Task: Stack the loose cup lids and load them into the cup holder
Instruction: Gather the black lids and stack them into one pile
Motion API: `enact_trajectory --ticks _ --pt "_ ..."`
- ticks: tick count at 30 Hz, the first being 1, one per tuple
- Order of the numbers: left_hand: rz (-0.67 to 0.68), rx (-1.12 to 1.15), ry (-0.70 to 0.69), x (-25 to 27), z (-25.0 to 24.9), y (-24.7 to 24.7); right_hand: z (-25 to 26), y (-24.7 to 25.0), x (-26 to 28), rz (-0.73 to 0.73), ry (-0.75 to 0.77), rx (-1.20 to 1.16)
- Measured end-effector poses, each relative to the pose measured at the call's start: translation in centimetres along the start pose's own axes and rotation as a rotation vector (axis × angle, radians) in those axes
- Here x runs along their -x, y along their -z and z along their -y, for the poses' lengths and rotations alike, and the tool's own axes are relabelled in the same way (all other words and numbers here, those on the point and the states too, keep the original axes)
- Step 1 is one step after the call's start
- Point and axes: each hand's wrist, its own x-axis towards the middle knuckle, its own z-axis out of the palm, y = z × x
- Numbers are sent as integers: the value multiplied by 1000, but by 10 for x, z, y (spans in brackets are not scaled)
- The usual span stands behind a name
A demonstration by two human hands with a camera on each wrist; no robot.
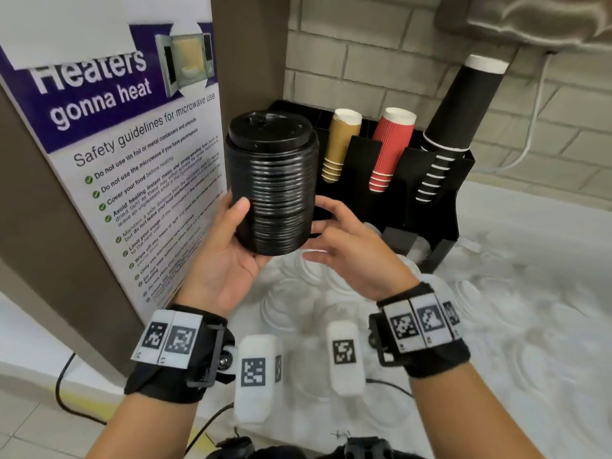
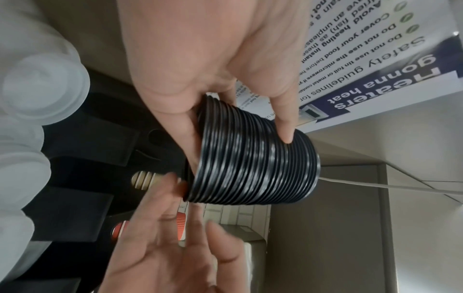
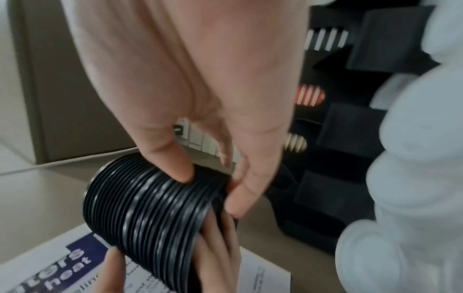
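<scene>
A tall stack of black cup lids (image 1: 273, 183) is held upright in the air in front of the black cup holder (image 1: 433, 207). My left hand (image 1: 228, 250) grips its lower part from the left, thumb on the front and palm underneath. My right hand (image 1: 341, 240) holds the lower right side. In the right wrist view its thumb (image 3: 180, 168) presses the ribbed side of the stack (image 3: 150, 208) and its fingers curl at the bottom rim. The left wrist view shows my thumb (image 2: 285, 134) on the stack (image 2: 250, 164).
The holder's slots carry gold cups (image 1: 341, 144), red cups (image 1: 390, 150) and tall black cups (image 1: 453, 127). Several clear lids (image 1: 291, 299) lie loose on the white counter (image 1: 530, 276) below my hands. A microwave safety poster (image 1: 116, 144) stands on the left.
</scene>
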Motion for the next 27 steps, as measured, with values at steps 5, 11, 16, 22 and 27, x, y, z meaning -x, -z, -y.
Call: enact_trajectory --ticks 5,11,16,22,27 --pt "-62 -283 -15 1 6 1 -7 -10 8 58 55 -422" --pt "-34 -686 -342 7 -4 2 -17 -10 13 48 44 -452" --pt "100 -1240 -533 12 -34 -1 -27 -18 14 77 10 -431" --pt "8 -1472 -280 33 -49 4 -56 -40 4 115 -198 -388" --pt "-70 -1548 -59 41 -50 9 -79 -52 -6 132 -359 -324"
